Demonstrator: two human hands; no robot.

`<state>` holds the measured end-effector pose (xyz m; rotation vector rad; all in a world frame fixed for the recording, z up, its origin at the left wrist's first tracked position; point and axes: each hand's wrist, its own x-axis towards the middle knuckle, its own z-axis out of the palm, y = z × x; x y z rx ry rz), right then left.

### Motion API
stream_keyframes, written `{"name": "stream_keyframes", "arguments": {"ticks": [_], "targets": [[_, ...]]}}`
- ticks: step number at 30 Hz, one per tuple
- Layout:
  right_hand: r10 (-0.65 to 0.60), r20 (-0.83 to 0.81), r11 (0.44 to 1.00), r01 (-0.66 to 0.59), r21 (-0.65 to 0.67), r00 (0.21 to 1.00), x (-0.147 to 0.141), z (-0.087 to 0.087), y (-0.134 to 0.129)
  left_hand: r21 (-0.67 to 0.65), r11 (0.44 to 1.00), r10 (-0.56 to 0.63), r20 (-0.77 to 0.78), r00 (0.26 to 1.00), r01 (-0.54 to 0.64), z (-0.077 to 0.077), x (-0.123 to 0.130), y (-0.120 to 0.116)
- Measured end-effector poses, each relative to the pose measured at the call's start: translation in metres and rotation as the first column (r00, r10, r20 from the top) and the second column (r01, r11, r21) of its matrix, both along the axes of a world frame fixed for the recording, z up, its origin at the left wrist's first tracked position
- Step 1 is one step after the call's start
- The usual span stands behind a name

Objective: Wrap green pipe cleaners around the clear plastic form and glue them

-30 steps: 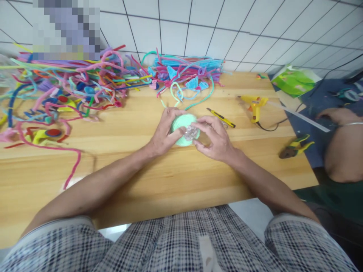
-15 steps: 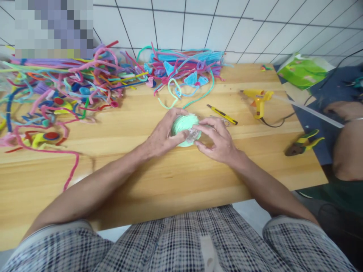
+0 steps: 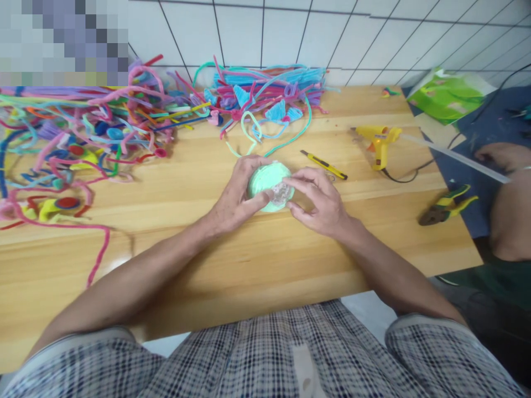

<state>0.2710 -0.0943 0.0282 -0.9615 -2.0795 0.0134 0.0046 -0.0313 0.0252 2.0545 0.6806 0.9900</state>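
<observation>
A mint-green ball (image 3: pixel 269 176) with ridged, wound-looking sides is held above the wooden table (image 3: pixel 249 276). On its side facing right a greyish-white patch shows, its material too small to make out. My left hand (image 3: pixel 238 196) wraps the ball from the left, thumb across its front. From the right, my right hand (image 3: pixel 317 200) has its curled fingertips at the edge of the pale patch; whether they pinch anything there is hidden. A yellow utility knife (image 3: pixel 326 165) lies just beyond my right hand, with a small metal item, partly covered, beside it.
Tangled pipe cleaners (image 3: pixel 108 127) cover the left and back of the table. At right are a yellow hot glue gun (image 3: pixel 379 143) with a long clear stick and cord, and pliers (image 3: pixel 446 207). A green package (image 3: pixel 448 97) and another person's arm (image 3: pixel 512 204) are beyond the table's right edge.
The whole view has shifted slightly. The ball has turned a little, so more of the pale patch shows; both hands keep nearly the same hold on it.
</observation>
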Motion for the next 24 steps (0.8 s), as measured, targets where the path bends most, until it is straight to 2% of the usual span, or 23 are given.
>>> {"name": "stream_keyframes", "arguments": {"ticks": [12, 17, 24], "targets": [[0.019, -0.025, 1.0, -0.019, 0.019, 0.999, -0.005, -0.002, -0.002, -0.288, 0.957, -0.044, 0.015, 0.999, 0.046, 0.018, -0.001, 0.002], [0.009, -0.017, 1.0, -0.008, 0.027, 1.0, -0.006, -0.003, -0.003, -0.273, 0.96, -0.041, 0.071, 0.997, 0.059, 0.017, 0.002, 0.004], [-0.006, -0.001, 1.0, 0.006, 0.008, 1.0, -0.002, -0.001, -0.001, -0.201, 0.978, 0.062, 0.07, 0.996, -0.047, 0.005, 0.004, -0.003]]}}
